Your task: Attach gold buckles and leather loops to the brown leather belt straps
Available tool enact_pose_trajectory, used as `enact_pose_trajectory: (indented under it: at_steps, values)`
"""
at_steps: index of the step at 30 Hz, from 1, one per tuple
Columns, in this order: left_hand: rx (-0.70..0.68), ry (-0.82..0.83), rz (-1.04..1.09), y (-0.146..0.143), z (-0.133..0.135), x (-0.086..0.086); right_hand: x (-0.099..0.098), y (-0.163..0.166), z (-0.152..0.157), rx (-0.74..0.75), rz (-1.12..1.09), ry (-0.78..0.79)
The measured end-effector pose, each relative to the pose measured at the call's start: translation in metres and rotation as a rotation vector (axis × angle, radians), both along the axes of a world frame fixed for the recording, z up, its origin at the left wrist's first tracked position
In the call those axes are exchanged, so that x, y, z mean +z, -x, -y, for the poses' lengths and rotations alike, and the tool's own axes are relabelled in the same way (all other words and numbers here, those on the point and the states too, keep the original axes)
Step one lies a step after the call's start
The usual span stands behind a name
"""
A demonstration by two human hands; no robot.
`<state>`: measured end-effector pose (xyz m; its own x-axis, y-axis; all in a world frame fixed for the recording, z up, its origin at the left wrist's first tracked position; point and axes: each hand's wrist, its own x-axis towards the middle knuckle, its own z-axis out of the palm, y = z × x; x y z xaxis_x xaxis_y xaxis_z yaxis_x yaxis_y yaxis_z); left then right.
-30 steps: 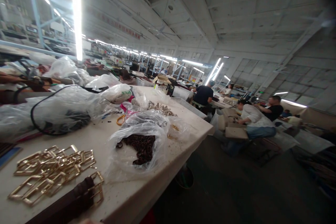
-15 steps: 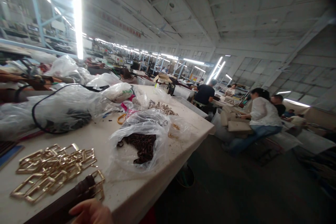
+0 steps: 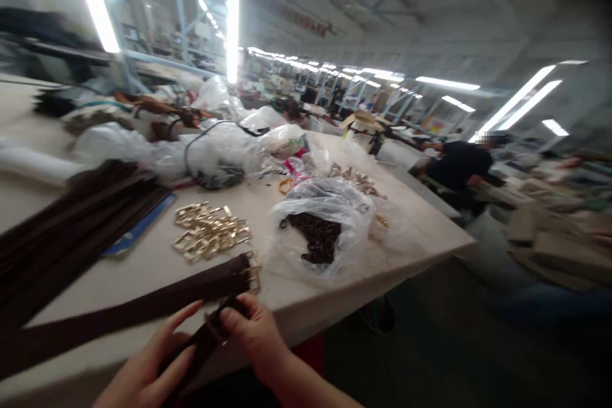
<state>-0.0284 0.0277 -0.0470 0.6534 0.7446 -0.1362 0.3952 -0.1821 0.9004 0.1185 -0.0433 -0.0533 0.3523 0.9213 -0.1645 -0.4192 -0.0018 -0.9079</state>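
A dark brown belt (image 3: 203, 344) is held over the table's front edge between my two hands. My left hand (image 3: 153, 363) has its fingers around the strap, with the index finger raised. Closer to the belt's end, my right hand (image 3: 258, 335) pinches it between thumb and fingers, beside what looks like a buckle or loop, blurred. Just beyond them another brown belt (image 3: 182, 290) lies along the table, with a gold buckle (image 3: 254, 271) at its end. A pile of gold buckles (image 3: 210, 233) sits behind that.
An open plastic bag (image 3: 351, 204) holds dark brown loops (image 3: 315, 236). Stacked brown straps (image 3: 81, 223) lie at left, partly over a blue flat item (image 3: 138, 229). Plastic-wrapped goods (image 3: 215, 153) crowd the back. A person (image 3: 459, 166) sits beyond the table's right edge (image 3: 430, 261).
My view has swung left and down, bringing the strap stack and both hands in. Earlier one hand showed by the buckled belt; now both hold another belt nearer me.
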Motion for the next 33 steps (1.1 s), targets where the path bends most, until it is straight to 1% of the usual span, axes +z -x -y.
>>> enact_pose_trajectory:
  at_steps: [2,3,4,5,7,8,10,13,17,18,21,24,26,28,31,33]
  values:
    - [-0.020,0.093,0.013,0.008,0.011,0.008,0.002,0.001,0.004,0.002,0.044,0.001]
    - [-0.014,0.112,0.023,0.008,0.014,0.013,0.001,0.000,0.005,0.013,0.027,0.020]
    - [0.003,0.119,0.021,0.008,0.016,0.018,-0.001,0.000,0.005,0.044,-0.027,0.036]
    - [0.018,0.119,0.008,0.007,0.017,0.023,-0.003,0.000,0.005,0.042,-0.126,0.040]
    - [0.013,0.114,-0.002,0.006,0.017,0.030,-0.006,-0.001,0.005,0.074,-0.262,0.078]
    - [0.003,0.110,-0.008,0.006,0.018,0.032,-0.007,-0.001,0.006,0.100,-0.287,0.092]
    - [-0.016,0.097,-0.017,0.008,0.020,0.034,-0.008,0.000,0.009,0.163,-0.240,0.111]
    - [-0.010,0.066,-0.036,0.010,0.022,0.033,-0.011,0.003,0.014,0.233,-0.152,0.157]
    - [0.002,0.037,-0.080,0.009,0.022,0.028,-0.018,0.009,0.018,0.391,-0.255,0.256]
    - [0.006,0.031,-0.102,0.008,0.021,0.026,-0.019,0.010,0.018,0.410,-0.286,0.270]
    - [0.033,0.010,-0.151,0.008,0.021,0.018,-0.018,0.015,0.017,0.402,-0.336,0.288]
    - [0.039,0.024,-0.139,0.011,0.021,0.009,-0.013,0.018,0.016,0.406,-0.338,0.274]
    - [0.003,0.086,-0.126,0.015,0.020,0.007,-0.009,0.017,0.015,0.384,-0.306,0.242]
    - [-0.055,0.163,-0.101,0.020,0.018,0.011,-0.005,0.013,0.015,0.326,-0.215,0.202]
    - [-0.175,0.314,-0.014,0.025,0.014,0.021,-0.006,0.005,0.015,0.216,0.082,0.169]
    - [-0.214,0.408,0.026,0.024,0.013,0.025,-0.009,0.003,0.017,0.164,0.335,0.146]
